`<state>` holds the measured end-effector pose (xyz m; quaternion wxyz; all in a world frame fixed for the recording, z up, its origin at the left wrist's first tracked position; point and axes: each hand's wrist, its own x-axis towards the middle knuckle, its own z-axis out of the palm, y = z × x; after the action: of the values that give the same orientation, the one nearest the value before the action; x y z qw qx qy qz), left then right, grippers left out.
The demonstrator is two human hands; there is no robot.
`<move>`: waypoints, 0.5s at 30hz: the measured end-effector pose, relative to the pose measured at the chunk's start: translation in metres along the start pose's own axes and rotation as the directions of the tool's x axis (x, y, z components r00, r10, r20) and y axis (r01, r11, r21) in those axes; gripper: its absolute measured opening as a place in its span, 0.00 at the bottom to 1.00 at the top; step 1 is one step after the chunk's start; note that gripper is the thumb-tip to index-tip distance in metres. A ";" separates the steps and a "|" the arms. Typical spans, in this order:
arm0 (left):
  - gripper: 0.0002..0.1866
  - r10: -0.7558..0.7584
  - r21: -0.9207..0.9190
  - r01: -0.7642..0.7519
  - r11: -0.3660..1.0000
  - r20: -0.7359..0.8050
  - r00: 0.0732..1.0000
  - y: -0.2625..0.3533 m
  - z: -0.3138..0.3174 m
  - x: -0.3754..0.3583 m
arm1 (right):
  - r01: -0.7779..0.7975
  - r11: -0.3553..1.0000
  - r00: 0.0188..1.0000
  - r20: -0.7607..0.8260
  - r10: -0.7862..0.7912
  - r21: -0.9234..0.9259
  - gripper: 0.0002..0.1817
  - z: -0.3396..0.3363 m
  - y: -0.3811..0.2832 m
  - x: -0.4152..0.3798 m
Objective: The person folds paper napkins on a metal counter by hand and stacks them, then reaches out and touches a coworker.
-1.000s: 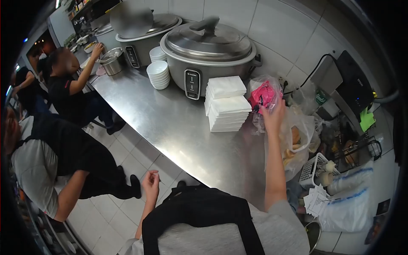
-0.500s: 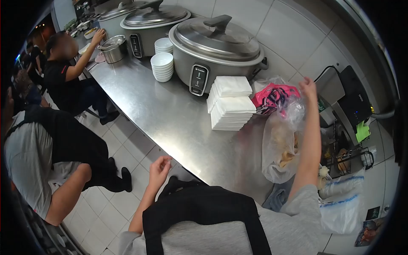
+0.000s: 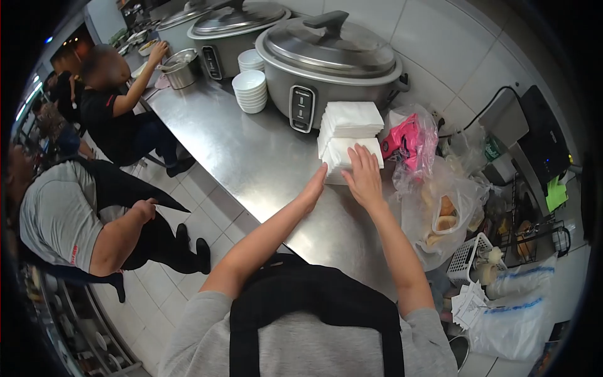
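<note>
Two stacks of white paper napkins [image 3: 353, 116] stand one behind the other on the steel counter [image 3: 213, 135], in front of a large rice cooker [image 3: 333, 63]. My right hand [image 3: 364, 179] lies over the top of the front stack, palm down, with its fingers spread. My left hand [image 3: 313, 188] is at the left side of that same stack, its fingers straight and pointing away from me. Neither hand is wrapped round anything. Part of the front stack is hidden behind my right hand.
White bowls [image 3: 250, 91] are stacked left of the cooker. Plastic bags, one with bread rolls [image 3: 446, 223], crowd the right side near a white basket [image 3: 468, 257] and a black printer [image 3: 543, 141]. Two people [image 3: 69, 213] are along the counter's left side.
My right hand has come down from above the bags onto the napkins. My left hand has moved up from beside the counter to the stack's side. The nearer person has shifted posture.
</note>
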<state>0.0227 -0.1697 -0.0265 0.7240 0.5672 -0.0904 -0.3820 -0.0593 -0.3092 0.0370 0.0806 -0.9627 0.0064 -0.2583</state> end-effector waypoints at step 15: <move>0.33 0.302 0.255 -0.516 0.818 0.573 0.762 0.089 0.085 -0.071 | -0.363 0.372 0.667 -0.040 0.744 0.854 0.13 -0.017 0.095 -0.109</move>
<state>-0.0344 -0.1816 0.1029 0.6095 0.5464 -0.4775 -0.3192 -0.1595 -0.3994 -0.0182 0.5768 -0.6761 0.2419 -0.3894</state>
